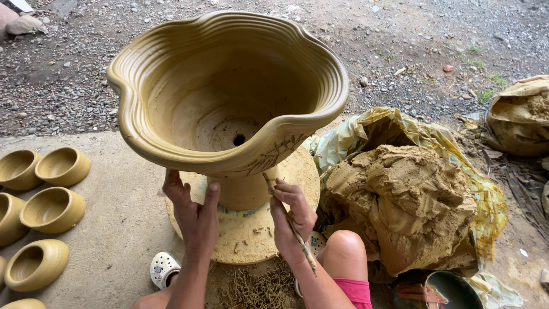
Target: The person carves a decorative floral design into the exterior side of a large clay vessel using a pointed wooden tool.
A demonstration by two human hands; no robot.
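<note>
A large unfired clay pot (229, 86) with a wavy ribbed rim and a hole in its bottom stands on a round, clay-caked turntable (251, 234). My left hand (193, 213) rests open against the pot's stem, fingers up. My right hand (291, 216) grips a thin wooden carving stick (289, 220), its tip touching the pot's outer wall just under the rim, where leaf-like lines are scratched (274, 155). Clay shavings lie on the ground below.
Several small clay bowls (51, 209) sit in rows at the left. A big lump of raw clay (400, 200) lies on yellow plastic at the right, with a wrapped clay bundle (520, 114) beyond. My knee (343, 252), a white clog (163, 269) and a dark bowl (452, 289) are near.
</note>
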